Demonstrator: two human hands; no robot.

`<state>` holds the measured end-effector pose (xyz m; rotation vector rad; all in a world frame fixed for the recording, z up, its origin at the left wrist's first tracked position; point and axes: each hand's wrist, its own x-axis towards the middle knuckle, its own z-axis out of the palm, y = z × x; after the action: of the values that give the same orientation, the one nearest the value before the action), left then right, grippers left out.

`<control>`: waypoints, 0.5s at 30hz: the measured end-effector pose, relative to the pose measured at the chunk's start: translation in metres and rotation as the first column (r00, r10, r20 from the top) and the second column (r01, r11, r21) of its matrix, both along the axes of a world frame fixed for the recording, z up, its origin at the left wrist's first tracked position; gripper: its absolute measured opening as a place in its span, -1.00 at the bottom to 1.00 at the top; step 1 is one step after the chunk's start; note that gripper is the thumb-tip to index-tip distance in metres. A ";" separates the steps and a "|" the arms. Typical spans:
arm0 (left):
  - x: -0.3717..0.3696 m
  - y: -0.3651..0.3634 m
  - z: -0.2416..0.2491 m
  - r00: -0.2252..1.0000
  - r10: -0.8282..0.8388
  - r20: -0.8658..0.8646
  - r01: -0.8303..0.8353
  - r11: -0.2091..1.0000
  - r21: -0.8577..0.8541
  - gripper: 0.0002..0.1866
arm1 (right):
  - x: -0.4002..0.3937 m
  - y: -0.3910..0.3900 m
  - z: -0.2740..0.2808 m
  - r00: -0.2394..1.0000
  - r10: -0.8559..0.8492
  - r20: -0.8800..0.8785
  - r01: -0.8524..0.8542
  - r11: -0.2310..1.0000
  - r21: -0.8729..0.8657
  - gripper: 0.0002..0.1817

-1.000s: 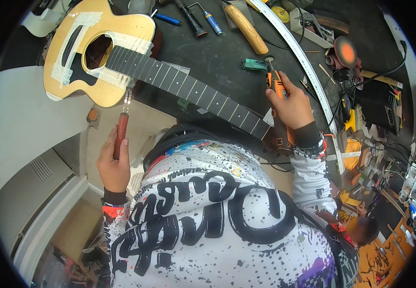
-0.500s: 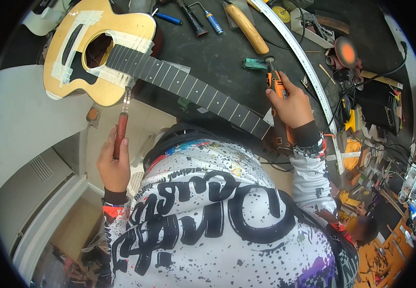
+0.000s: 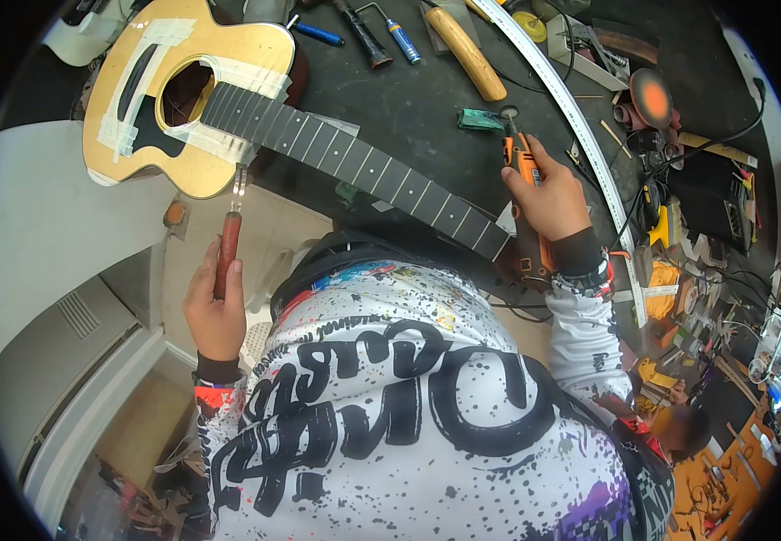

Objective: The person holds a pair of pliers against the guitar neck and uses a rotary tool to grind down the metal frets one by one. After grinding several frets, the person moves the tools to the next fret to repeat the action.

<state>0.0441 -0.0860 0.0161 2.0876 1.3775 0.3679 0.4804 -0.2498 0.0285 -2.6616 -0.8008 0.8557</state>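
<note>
My left hand (image 3: 215, 311) is wrapped round the reddish wooden handle of a tool with a forked metal end (image 3: 239, 185), which points up beside the guitar's lower edge. In my right hand (image 3: 548, 197) is an orange and black rotary tool (image 3: 524, 162), gripped near its head. The small round disc (image 3: 508, 112) at its tip sits right beside a green block in a wrapper (image 3: 479, 120). Between my hands the acoustic guitar's dark fretboard (image 3: 363, 167) runs diagonally. Strips of masking tape (image 3: 142, 81) cover parts of its pale body (image 3: 102, 99).
A long metal ruler (image 3: 580, 117) curves across the dark bench at right. Behind lie a wooden handle (image 3: 467, 56), a blue-handled tool (image 3: 403, 41) and a blue pen (image 3: 318, 33). Cables, boxes and tools crowd the right side. A white curved surface (image 3: 39, 216) stands at left.
</note>
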 end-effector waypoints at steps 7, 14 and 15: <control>-0.001 0.000 0.000 1.000 -0.006 0.002 0.006 0.999 0.043 -0.56 | 0.000 -0.001 -0.004 0.999 0.036 0.018 -0.036 0.999 -0.028 -0.15; 0.001 0.002 0.000 1.000 0.007 -0.017 -0.007 1.000 -0.002 -0.55 | -0.001 0.001 0.005 1.000 0.007 -0.015 -0.008 1.000 -0.024 -0.14; 0.002 0.003 0.000 1.000 0.002 -0.021 -0.002 1.000 0.010 -0.55 | -0.002 0.003 0.006 1.000 0.010 -0.017 -0.011 1.000 -0.023 -0.14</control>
<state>0.0462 -0.0834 0.0162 2.1037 1.3927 0.3558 0.4785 -0.2469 0.0349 -2.6682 -0.8065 0.8947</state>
